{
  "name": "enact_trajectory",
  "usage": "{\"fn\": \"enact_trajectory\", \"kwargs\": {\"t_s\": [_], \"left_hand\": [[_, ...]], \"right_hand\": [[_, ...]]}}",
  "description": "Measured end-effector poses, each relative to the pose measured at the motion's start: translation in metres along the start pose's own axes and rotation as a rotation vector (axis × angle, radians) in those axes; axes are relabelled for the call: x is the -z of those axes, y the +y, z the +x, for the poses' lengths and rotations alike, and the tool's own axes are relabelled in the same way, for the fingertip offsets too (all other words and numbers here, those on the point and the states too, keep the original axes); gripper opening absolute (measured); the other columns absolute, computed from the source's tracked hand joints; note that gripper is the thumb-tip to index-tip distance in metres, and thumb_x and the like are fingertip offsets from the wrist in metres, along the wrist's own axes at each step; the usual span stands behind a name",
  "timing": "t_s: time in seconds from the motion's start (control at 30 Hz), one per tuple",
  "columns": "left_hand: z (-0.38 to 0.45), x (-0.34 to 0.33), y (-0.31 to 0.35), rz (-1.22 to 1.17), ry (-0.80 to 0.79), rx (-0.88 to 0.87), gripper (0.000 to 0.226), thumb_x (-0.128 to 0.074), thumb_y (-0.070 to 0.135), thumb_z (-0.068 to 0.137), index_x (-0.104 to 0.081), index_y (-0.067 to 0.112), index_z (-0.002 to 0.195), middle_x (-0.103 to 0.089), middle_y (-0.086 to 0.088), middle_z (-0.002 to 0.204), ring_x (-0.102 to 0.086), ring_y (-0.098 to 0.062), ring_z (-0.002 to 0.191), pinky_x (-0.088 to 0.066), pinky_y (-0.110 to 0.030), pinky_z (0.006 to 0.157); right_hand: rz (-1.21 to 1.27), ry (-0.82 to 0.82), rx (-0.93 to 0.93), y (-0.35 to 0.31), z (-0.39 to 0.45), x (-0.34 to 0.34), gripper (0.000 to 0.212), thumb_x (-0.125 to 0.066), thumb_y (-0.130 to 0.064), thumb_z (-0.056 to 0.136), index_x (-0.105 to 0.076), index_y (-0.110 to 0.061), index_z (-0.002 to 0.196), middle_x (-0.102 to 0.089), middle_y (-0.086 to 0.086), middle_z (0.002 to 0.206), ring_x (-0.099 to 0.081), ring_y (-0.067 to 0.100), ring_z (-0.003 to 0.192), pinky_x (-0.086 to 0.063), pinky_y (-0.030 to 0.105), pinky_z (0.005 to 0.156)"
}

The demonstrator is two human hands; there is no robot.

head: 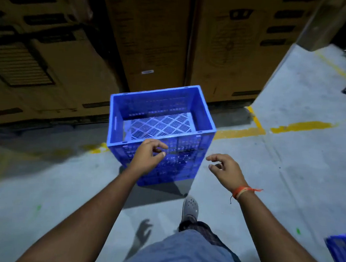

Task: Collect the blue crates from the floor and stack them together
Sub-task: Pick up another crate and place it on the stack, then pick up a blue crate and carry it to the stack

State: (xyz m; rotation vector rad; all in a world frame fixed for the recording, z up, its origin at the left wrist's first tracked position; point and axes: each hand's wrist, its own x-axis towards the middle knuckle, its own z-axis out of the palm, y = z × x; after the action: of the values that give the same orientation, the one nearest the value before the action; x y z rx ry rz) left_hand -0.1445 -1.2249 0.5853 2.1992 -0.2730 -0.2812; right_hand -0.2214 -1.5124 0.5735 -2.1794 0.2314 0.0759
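Two bare hands reach out mid-frame, holding nothing: the left hand (148, 153) hangs loosely curled before the near wall of a blue crate (160, 117) standing upright on the concrete floor (289, 159), the right hand (225, 169) relaxed just right of it. Another blue crate (341, 255) pokes in at lower right.

Dim, bluish, blurred, edges warped

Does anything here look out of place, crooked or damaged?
The blue crate stands upright but turned askew to the yellow floor line, which it straddles. I see no damage or spill.
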Motion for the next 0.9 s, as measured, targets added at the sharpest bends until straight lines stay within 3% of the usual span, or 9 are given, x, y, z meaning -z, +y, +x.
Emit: {"fn": "enact_trajectory", "kwargs": {"t_s": [0.17, 0.3, 0.47, 0.63, 0.9], "left_hand": [[0.001, -0.054, 0.054, -0.026, -0.120, -0.106, 0.019, -0.066, 0.015, 0.091, -0.072, 0.021, 0.109, -0.055, 0.003, 0.120, -0.062, 0.006, 0.094, -0.049, -0.014, 0.091], [0.011, -0.102, 0.103, -0.084, -0.199, -0.177, 0.021, -0.067, 0.013, 0.088, -0.073, 0.025, 0.105, -0.059, 0.003, 0.117, -0.068, -0.005, 0.093, -0.052, -0.022, 0.093], [0.030, -0.202, 0.194, -0.132, -0.391, -0.287, 0.020, -0.066, 0.018, 0.088, -0.072, 0.029, 0.104, -0.063, 0.006, 0.120, -0.068, -0.005, 0.088, -0.049, -0.017, 0.085], [0.042, -0.314, 0.279, -0.097, -0.564, -0.363, 0.019, -0.066, 0.025, 0.089, -0.070, 0.038, 0.102, -0.062, 0.010, 0.122, -0.069, -0.006, 0.092, -0.050, -0.021, 0.085], [0.046, -0.459, 0.386, -0.087, -0.762, -0.445, 0.019, -0.067, 0.021, 0.091, -0.071, 0.036, 0.103, -0.058, 0.013, 0.122, -0.068, -0.003, 0.094, -0.050, -0.017, 0.082]], "right_hand": [[0.044, 0.104, -0.104, 0.037, -0.059, 0.048, 0.023, -0.066, -0.013, 0.087, -0.071, -0.030, 0.103, -0.058, -0.002, 0.110, -0.064, 0.009, 0.076, -0.044, 0.011, 0.075], [0.108, 0.224, -0.166, 0.061, -0.093, 0.091, 0.023, -0.066, -0.014, 0.088, -0.071, -0.029, 0.105, -0.058, -0.005, 0.112, -0.064, 0.005, 0.083, -0.045, 0.011, 0.077], [0.165, 0.427, -0.261, 0.117, -0.146, 0.171, 0.023, -0.066, -0.016, 0.088, -0.071, -0.031, 0.105, -0.058, -0.011, 0.111, -0.061, -0.003, 0.084, -0.044, 0.009, 0.075], [0.187, 0.596, -0.383, 0.192, -0.193, 0.256, 0.023, -0.067, -0.017, 0.087, -0.071, -0.033, 0.102, -0.061, -0.010, 0.110, -0.063, 0.003, 0.085, -0.045, 0.013, 0.077], [0.176, 0.721, -0.506, 0.287, -0.244, 0.365, 0.022, -0.066, -0.015, 0.087, -0.070, -0.034, 0.098, -0.063, -0.007, 0.108, -0.061, -0.005, 0.087, -0.045, 0.013, 0.074]]}}
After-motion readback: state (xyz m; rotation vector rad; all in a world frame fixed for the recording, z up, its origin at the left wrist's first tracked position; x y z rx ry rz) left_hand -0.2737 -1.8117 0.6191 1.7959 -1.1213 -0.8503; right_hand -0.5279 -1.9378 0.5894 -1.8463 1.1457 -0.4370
